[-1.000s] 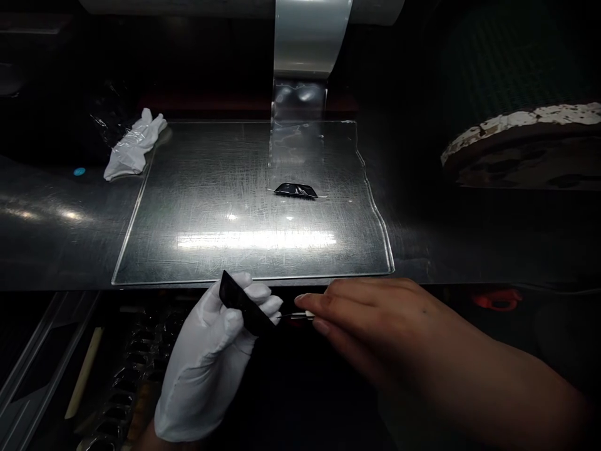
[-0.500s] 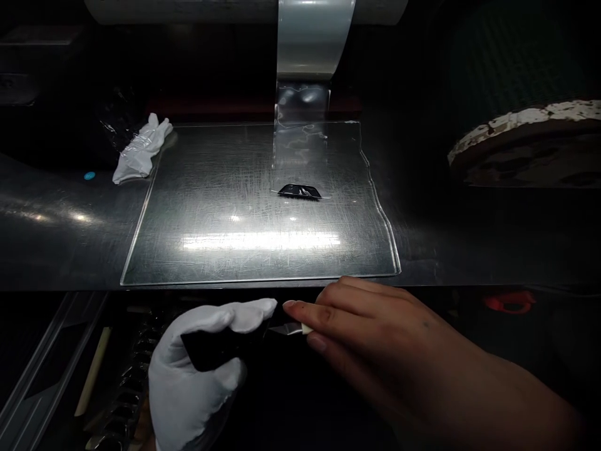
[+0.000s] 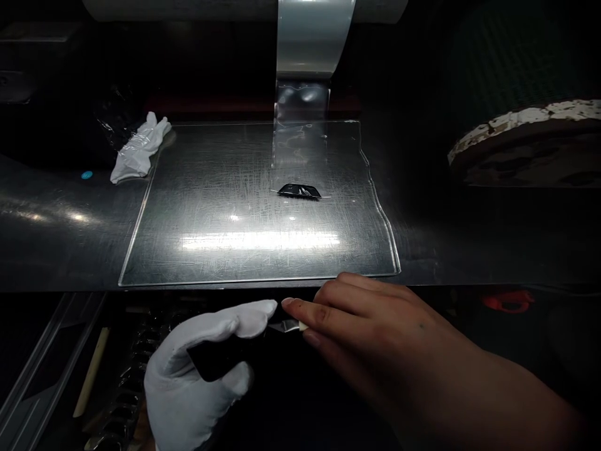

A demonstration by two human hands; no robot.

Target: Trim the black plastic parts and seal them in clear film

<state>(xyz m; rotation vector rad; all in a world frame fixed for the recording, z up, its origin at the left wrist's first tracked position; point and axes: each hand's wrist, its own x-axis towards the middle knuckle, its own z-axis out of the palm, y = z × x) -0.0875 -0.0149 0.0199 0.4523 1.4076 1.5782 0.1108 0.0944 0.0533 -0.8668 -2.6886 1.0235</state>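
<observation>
My left hand (image 3: 188,369), in a white glove, is curled around a dark flat piece (image 3: 218,358) whose outline is hard to make out against the black background. My bare right hand (image 3: 370,332) pinches a small knife (image 3: 292,326) with a pale handle. Its metal blade points left and reaches the edge of the dark piece by the gloved fingertips. Both hands are just in front of the bench edge. Beyond them, on a scratched clear sheet (image 3: 211,175), lies a small black trapezoid part (image 3: 299,191) at the lower end of a strip of clear film (image 3: 301,131).
The film hangs from a wide roll (image 3: 188,9) at the top. A white glove (image 3: 141,150) lies left of the sheet, near a blue dot (image 3: 87,175). A large drum-like object (image 3: 526,131) stands at right. Below are a red object (image 3: 508,301) and a pale stick (image 3: 91,373).
The gloved left hand has tilted slightly with the dark piece, its thumb shifting right. The knife and right hand have moved a little to the left.
</observation>
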